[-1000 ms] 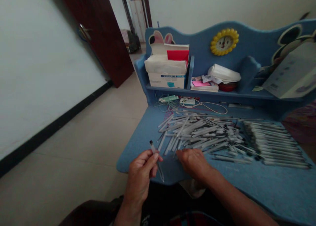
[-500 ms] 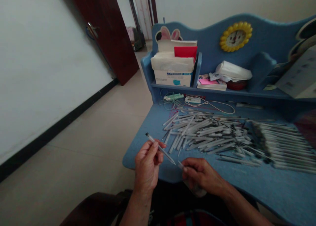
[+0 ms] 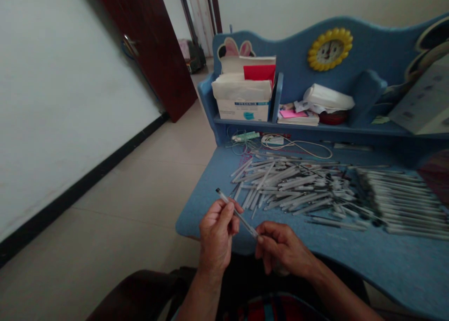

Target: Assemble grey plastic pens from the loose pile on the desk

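Note:
My left hand (image 3: 218, 227) is closed around a clear pen (image 3: 240, 214) with a black end at upper left. The pen slants down to the right, its tip end meeting the fingers of my right hand (image 3: 277, 246). Those fingers pinch a small clear pen cap (image 3: 255, 233) at the tip; how far it sits over the pen I cannot tell. Beyond both hands a loose heap of clear pen barrels and parts (image 3: 291, 183) covers the desk. To its right lies a neat row of pens (image 3: 410, 204) side by side.
The blue desk (image 3: 196, 209) has a curved front edge close to my body. At its back are a white cable (image 3: 308, 149) and a shelf with a mask box (image 3: 242, 108), papers (image 3: 298, 118) and a yellow flower clock (image 3: 329, 50). A brown door (image 3: 150, 45) stands at left.
The pen in my left hand has moved right and slightly down. Its tip, apart from the cap before, now meets it at my right fingers.

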The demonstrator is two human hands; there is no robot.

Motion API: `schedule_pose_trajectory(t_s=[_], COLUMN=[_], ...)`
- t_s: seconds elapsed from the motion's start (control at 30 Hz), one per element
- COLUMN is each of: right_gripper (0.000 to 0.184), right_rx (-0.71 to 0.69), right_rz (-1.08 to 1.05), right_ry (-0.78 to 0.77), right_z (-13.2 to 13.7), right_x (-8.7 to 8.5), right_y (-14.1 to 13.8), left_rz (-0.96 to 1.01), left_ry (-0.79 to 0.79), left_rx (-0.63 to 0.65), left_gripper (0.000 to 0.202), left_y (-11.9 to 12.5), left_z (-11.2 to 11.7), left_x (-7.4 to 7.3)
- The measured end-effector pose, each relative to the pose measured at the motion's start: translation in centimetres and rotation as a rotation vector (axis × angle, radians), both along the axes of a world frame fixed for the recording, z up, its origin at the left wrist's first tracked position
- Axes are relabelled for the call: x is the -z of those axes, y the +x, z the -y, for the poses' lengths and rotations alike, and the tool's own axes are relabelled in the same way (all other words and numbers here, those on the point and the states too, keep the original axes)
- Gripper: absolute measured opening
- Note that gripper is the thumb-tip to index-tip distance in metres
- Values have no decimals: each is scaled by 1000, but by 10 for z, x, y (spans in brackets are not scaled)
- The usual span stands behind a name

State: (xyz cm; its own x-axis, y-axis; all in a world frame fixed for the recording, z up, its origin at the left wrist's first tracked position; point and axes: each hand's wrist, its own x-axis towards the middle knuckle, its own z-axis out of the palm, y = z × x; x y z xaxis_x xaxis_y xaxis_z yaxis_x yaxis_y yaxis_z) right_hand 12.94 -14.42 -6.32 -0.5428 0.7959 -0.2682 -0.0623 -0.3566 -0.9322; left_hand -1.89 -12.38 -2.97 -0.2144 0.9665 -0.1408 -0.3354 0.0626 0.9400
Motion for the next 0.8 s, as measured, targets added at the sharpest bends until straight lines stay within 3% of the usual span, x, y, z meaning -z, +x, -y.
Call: schedule_pose_trajectory(t_s=[0.37,0.6,0.8], right_gripper=[29,30,31], right_rx=[276,410,445], right_rz=[-271,-181,-135], right_ry=[-99,44,88], right_z=[10,15,16], right_x=[1,2,3], right_y=[-12,-20,-22], left_rz=[-34,-19,76], left_ry=[48,42,-12], left_rx=[5,-43,-116], left_gripper=[15,17,22], left_y=[6,15,25], left_z=[3,1,-1], left_x=[-8,-10,-6])
